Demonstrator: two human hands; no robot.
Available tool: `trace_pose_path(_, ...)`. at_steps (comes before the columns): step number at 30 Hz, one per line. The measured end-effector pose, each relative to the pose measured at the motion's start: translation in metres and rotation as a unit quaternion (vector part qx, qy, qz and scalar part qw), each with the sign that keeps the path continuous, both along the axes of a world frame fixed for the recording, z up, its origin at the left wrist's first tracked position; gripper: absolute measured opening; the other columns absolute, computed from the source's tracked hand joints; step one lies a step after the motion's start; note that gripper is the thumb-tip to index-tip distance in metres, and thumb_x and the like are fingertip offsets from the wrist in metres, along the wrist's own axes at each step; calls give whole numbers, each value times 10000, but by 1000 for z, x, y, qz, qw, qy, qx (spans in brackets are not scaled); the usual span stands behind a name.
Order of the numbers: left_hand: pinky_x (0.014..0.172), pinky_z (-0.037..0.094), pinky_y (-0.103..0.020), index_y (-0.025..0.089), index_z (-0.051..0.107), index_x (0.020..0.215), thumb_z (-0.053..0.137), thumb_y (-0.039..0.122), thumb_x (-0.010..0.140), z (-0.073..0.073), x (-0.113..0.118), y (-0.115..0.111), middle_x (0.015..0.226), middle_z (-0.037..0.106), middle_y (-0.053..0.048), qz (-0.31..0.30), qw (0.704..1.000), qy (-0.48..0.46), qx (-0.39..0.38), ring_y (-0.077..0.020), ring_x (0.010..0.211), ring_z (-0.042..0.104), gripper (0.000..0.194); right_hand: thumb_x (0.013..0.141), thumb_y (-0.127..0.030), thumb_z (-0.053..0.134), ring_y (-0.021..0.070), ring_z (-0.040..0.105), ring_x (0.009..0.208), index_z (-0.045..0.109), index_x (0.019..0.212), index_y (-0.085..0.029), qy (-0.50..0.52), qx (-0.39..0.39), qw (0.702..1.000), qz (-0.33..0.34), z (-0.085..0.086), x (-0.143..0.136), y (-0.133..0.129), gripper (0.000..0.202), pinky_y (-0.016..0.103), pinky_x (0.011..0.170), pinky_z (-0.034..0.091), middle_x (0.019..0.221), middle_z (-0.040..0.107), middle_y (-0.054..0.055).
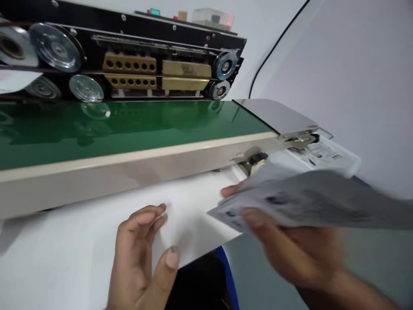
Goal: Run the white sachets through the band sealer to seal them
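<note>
My right hand (290,249) grips a stack of grey printed plastic pouches (306,198), thumb on top and a finger showing behind. The pouches stretch toward the right edge and are blurred by motion, so their print cannot be read. To the left, over the white tabletop (77,241), my left hand (142,258) is held up with thumb and fingers apart and nothing between them. Behind both hands stands a band sealing machine with a green conveyor belt (135,125).
Metal rollers (58,47) and brass blocks (129,71) line the machine above the belt. A white tray (351,161) at the right holds printed pouches (322,153). A black cable (277,43) runs along the wall. Below the table edge, something blue (227,275) shows.
</note>
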State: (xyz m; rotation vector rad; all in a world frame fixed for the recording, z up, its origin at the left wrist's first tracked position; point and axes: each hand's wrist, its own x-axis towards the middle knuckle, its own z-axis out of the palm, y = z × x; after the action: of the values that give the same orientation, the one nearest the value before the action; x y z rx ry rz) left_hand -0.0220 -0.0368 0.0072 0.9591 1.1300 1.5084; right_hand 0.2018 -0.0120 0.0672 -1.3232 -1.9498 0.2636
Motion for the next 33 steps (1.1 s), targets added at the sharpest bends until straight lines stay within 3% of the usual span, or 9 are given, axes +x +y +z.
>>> trace_pose_path(2, 1116, 391, -506, 311, 513, 1203, 704, 416, 865, -2, -1, 1, 1311, 535, -72, 18, 998, 29, 50, -282, 1311, 513, 402, 908, -175, 625, 217, 701, 946, 717, 1099, -266, 25, 12, 995, 94, -10, -36, 9, 231, 375, 902, 565, 1032, 747, 32)
trace_pose_path(5, 1140, 320, -572, 289, 464, 1297, 719, 423, 840, -5, -2, 5, 1405, 499, -122, 47, 992, 48, 106, -329, 1348, 464, 540, 890, -148, 646, 194, 676, 968, 649, 1176, -225, 106, 13, 978, 178, -23, -71, 24, 297, 335, 873, 557, 1056, 706, 53)
trace_pose_path(11, 1145, 354, -516, 347, 265, 1496, 714, 373, 837, -15, -3, 13, 1583, 290, -106, 27, 976, 78, 201, -341, 1437, 351, 798, 890, -198, 626, 215, 632, 1037, 487, 1266, -226, 133, -123, 943, 280, -51, -93, 34, 402, 402, 904, 537, 1196, 619, 88)
trace_pose_path(14, 1154, 352, -503, 407, 226, 1498, 711, 385, 850, -16, -7, 13, 1598, 263, -68, 0, 977, 93, 190, -329, 1454, 327, 810, 853, -196, 660, 212, 626, 966, 462, 1269, -214, 113, -144, 944, 273, -56, -93, 33, 461, 389, 828, 548, 1156, 604, 95)
trace_pose_path(18, 1147, 378, -465, 472, 228, 1487, 684, 383, 880, -12, -10, 11, 1627, 205, -14, -62, 986, 83, 127, -310, 1480, 285, 764, 835, -207, 653, 232, 613, 994, 418, 1301, -214, 108, -114, 951, 265, -57, -91, 35, 522, 408, 836, 545, 1166, 582, 107)
trace_pose_path(22, 1126, 405, -562, 482, 226, 1446, 688, 348, 872, -14, -9, 11, 1625, 189, -33, -79, 992, 41, 94, -354, 1476, 288, 748, 867, -206, 618, 243, 593, 1081, 424, 1304, -217, 117, -102, 954, 257, -58, -94, 35, 478, 420, 889, 538, 1211, 569, 112)
trace_pose_path(26, 1165, 318, -624, 450, 143, 1428, 664, 283, 886, -17, -11, 9, 1631, 199, -76, -83, 991, 83, 68, -345, 1489, 276, 770, 947, -241, 574, 224, 585, 1083, 434, 1262, -211, 141, -124, 965, 181, -59, -102, 27, 346, 429, 929, 533, 1215, 539, 114)
trace_pose_path(29, 1192, 312, -516, 420, 175, 1483, 612, 337, 931, -13, -17, 7, 1640, 256, -57, -130, 982, 128, 48, -296, 1497, 284, 708, 916, -251, 608, 243, 556, 1170, 352, 1372, -171, 147, -145, 962, 181, -57, -107, 21, 529, 443, 997, 520, 1315, 470, 165)
trace_pose_path(33, 1156, 358, -314, 455, 261, 1499, 539, 374, 985, -6, -23, 7, 1610, 366, 47, -174, 978, 106, 37, -181, 1475, 340, 590, 851, -194, 613, 287, 436, 1365, 200, 1507, -67, 103, -154, 951, 246, -50, -107, 14, 786, 453, 1125, 448, 1475, 355, 254)
